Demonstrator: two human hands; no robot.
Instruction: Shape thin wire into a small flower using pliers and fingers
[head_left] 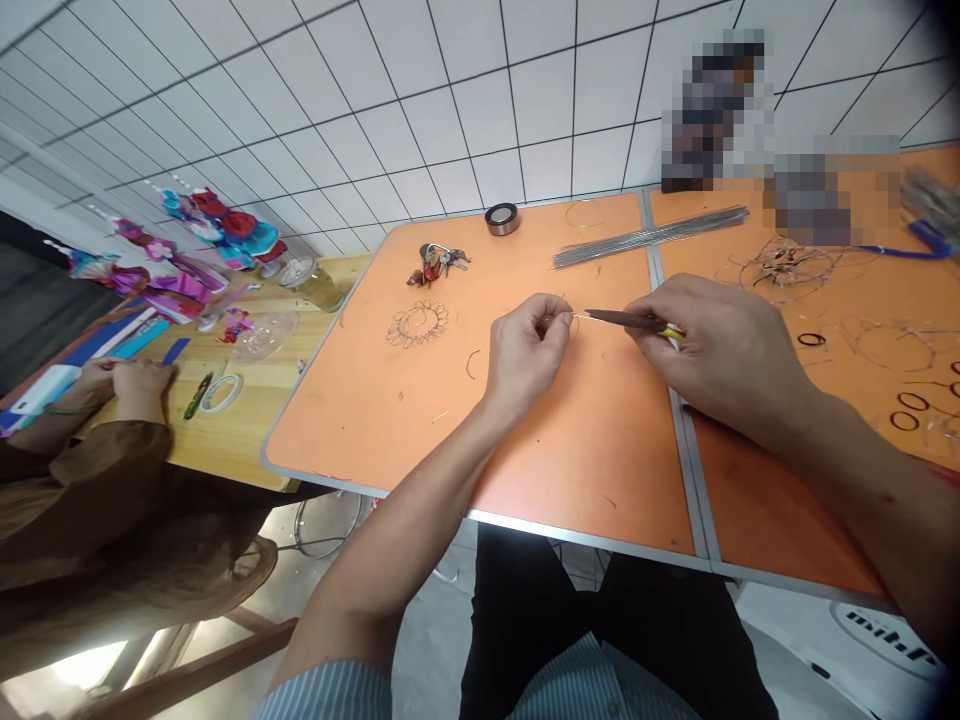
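Note:
Above the orange table (390,420), my left hand (529,345) pinches a thin wire (579,316) between thumb and fingers. My right hand (720,350) is closed around a pair of pliers (626,319) with dark jaws and a bit of yellow at the handle. The jaw tips point left and meet the wire just beside my left fingertips. Most of the handles are hidden in my right palm. Left of my left hand, a flower-shaped wire ring (418,324) lies flat, with a short curved wire piece (472,365) nearer to the hand.
A bundle of straight wires (652,237), a roll of tape (502,218) and a bunch of keys (437,262) lie toward the wall. Tangled wire (791,265) and dark rings (811,340) are at right. Leftward, another person's hands (135,385) rest by a wooden table (225,440).

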